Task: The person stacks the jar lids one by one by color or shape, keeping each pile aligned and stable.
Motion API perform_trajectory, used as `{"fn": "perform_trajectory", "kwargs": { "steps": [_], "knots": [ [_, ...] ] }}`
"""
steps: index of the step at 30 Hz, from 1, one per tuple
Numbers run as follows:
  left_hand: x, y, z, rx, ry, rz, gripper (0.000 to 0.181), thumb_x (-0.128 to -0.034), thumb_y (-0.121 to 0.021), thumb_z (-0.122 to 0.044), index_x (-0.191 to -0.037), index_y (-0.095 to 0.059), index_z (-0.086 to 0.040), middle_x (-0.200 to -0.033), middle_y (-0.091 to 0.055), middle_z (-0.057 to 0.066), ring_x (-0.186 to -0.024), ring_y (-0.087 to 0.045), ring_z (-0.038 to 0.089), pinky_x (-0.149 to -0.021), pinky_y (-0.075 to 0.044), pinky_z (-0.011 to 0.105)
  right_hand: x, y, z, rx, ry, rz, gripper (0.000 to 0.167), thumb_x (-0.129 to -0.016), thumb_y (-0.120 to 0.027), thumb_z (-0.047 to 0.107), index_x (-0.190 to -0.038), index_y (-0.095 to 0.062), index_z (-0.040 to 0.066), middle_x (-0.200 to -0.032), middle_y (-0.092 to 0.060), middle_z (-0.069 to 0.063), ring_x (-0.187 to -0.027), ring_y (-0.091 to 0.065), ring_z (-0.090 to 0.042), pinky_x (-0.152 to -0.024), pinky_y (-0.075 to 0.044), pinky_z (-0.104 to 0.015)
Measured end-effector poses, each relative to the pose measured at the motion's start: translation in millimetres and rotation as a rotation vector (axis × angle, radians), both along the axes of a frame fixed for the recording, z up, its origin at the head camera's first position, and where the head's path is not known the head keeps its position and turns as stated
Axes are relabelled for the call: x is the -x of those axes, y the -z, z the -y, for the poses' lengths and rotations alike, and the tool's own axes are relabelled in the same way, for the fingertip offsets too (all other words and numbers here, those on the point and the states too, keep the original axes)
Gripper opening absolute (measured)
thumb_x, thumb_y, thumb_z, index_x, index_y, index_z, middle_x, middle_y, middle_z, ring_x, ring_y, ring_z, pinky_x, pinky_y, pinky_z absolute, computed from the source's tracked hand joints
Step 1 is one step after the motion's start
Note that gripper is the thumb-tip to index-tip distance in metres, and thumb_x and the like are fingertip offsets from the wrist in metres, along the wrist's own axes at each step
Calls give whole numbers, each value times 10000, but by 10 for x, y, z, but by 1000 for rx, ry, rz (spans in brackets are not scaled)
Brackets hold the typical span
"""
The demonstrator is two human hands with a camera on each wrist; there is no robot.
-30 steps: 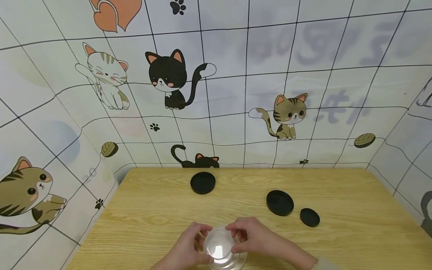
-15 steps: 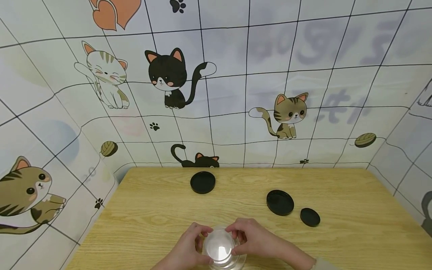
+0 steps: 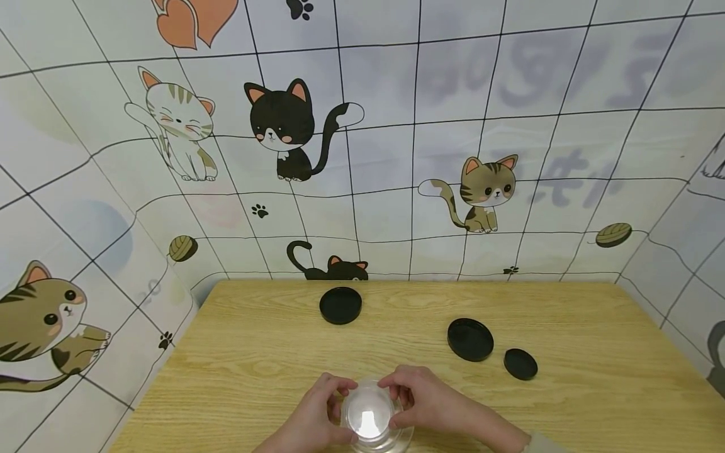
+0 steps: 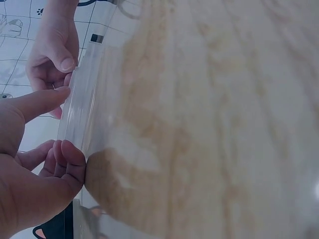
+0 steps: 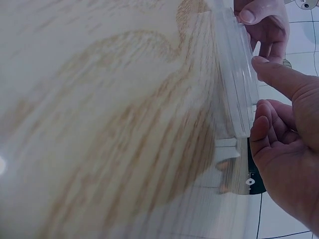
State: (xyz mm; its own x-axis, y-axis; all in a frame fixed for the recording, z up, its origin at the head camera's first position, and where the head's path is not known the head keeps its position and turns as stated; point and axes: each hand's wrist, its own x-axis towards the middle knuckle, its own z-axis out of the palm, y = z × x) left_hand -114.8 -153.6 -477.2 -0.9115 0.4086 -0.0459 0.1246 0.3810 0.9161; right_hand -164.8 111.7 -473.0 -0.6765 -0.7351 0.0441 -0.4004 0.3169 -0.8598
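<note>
Clear round dishes (image 3: pixel 368 412) lie stacked near the table's front edge, the upper ones smaller than the wide one at the bottom. My left hand (image 3: pixel 317 415) grips the stack's left side, thumb at the front and index finger at the back. From the right, my right hand (image 3: pixel 427 399) holds the rim between thumb and fingers. In the left wrist view the clear stack (image 4: pixel 79 104) stands low on the tabletop, with my left hand (image 4: pixel 40 154) at its edge. The right wrist view shows my right hand (image 5: pixel 289 129) against the same stack (image 5: pixel 237 74).
A black round lid (image 3: pixel 340 306) lies at the back of the wooden table (image 3: pixel 255 352). Two more black lids, a larger one (image 3: pixel 470 340) and a smaller one (image 3: pixel 520 364), lie to the right. A cat-patterned sheet (image 3: pixel 385 157) surrounds the table's back and sides.
</note>
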Motion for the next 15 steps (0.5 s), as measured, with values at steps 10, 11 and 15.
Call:
{"fn": "perform_trajectory", "kwargs": {
  "steps": [10,11,15],
  "knots": [
    [20,-31,1,20,-14,-43,673,-680,-912,-22,-1274,-603,-92,-1098,-469,55,-789,-500,108,-689,-455,220,-16,-46,-50,-6,66,-20,500,-798,-895,135,-1238,-681,29,-911,-584,63,-756,-542,-32,-671,-519,-221],
    [25,-39,1,20,-12,-45,673,-685,-912,-28,-1277,-600,-91,-1104,-468,59,-793,-499,115,-689,-456,224,-16,-55,-57,-14,76,-24,498,-796,-897,136,-1234,-683,36,-908,-584,63,-756,-540,-31,-673,-517,-219],
    [65,-77,-11,26,-2,-78,675,-686,-912,-37,-1281,-594,-68,-1113,-472,72,-791,-505,122,-676,-470,229,-7,-86,-89,-21,93,-28,484,-803,-890,122,-1230,-681,31,-904,-583,41,-753,-530,-40,-665,-506,-217]
  ]
}}
